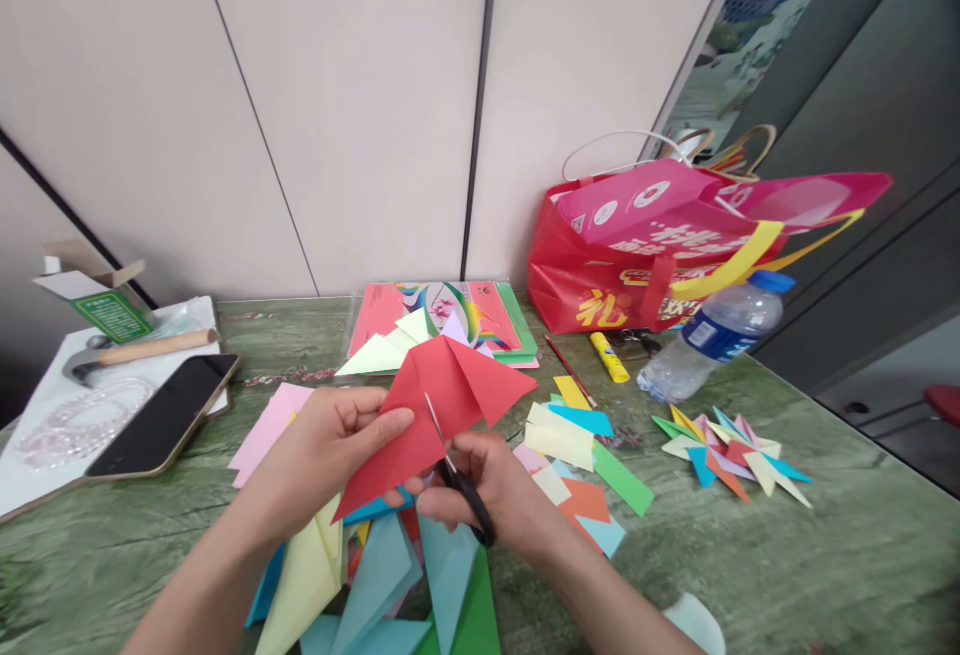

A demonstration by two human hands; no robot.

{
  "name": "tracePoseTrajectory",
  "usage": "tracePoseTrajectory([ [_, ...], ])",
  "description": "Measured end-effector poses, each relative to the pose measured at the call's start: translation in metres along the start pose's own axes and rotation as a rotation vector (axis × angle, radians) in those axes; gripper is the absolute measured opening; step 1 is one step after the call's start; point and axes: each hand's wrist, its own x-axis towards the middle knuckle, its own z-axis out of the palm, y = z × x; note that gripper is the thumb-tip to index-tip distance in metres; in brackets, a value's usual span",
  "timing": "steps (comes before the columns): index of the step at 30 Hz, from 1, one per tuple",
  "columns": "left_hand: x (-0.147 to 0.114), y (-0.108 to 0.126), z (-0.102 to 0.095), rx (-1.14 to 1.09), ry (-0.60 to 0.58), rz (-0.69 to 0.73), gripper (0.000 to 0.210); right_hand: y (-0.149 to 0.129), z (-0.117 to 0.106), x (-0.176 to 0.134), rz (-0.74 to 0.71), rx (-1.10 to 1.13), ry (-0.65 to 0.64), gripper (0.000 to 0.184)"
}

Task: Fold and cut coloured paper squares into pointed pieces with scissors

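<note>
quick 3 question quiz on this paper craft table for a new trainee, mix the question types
1. True or false: the left hand holds the folded red paper.
2. Which tool is in the right hand? A) glue stick B) scissors C) hammer
3. Fill in: the water bottle lies on its side in front of the red ____.

Key
1. True.
2. B, the scissors, with the blades against the red paper; the glue stick lies on the table and the hammer rests far left.
3. Bag: the red shopping bag.
</note>
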Motion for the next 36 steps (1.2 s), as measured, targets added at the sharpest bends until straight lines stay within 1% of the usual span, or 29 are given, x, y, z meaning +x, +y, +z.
tracePoseTrajectory([
  [4,-0.002,-0.001,0.0,-0.001,-0.001,-0.003,0.024,0.0,0.001,0.0,-0.033,-0.002,0.0,0.037],
  [14,-0.002,0.0,0.0,0.001,-0.001,0.013,0.025,-0.003,0.002,-0.002,-0.037,-0.004,-0.002,0.034],
  [19,-0.002,-0.001,0.0,-0.016,-0.009,0.022,0.025,-0.001,0.001,-0.001,-0.014,0.013,-0.013,0.034],
  [25,-0.002,-0.003,-0.001,-0.003,-0.011,0.024,0.027,-0.004,0.002,-0.001,-0.025,-0.023,0.002,0.033],
  [27,-0.002,-0.004,-0.003,0.047,0.02,0.048,0.028,-0.006,0.003,-0.001,-0.03,-0.031,0.016,0.033],
  [32,0.001,-0.009,-0.005,0.16,0.192,0.148,0.043,-0.004,0.004,0.0,-0.01,-0.033,0.018,0.034],
  [34,0.002,-0.009,-0.003,0.19,0.219,0.151,0.044,-0.003,0.004,0.0,-0.004,-0.022,0.01,0.034],
  [36,0.003,-0.007,-0.001,0.212,0.209,0.146,0.04,-0.003,0.004,0.0,0.004,-0.006,0.007,0.035],
])
